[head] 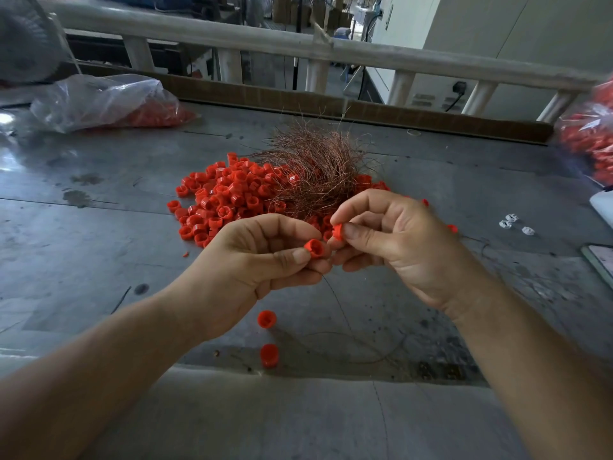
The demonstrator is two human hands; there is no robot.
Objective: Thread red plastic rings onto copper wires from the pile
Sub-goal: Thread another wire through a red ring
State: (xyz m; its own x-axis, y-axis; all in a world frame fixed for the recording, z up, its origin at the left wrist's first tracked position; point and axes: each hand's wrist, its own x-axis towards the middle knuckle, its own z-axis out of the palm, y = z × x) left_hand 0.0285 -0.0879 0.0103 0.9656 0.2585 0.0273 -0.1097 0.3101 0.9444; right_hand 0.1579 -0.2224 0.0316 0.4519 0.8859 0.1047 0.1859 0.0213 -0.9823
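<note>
Fingertips (300, 257) of the left hand (245, 260) pinch a small red plastic ring (315, 249); the right hand (398, 247) pinches a second red ring (337, 231).

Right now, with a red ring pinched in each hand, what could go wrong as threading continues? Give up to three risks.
1. The left hand pinches one ring, the right hand another ring, by fingertips only; either might slip.
2. The thin wire trailing below the hands is hard to see and could snag or kink.
3. Two rings lying near the table's front edge might roll off.
</note>
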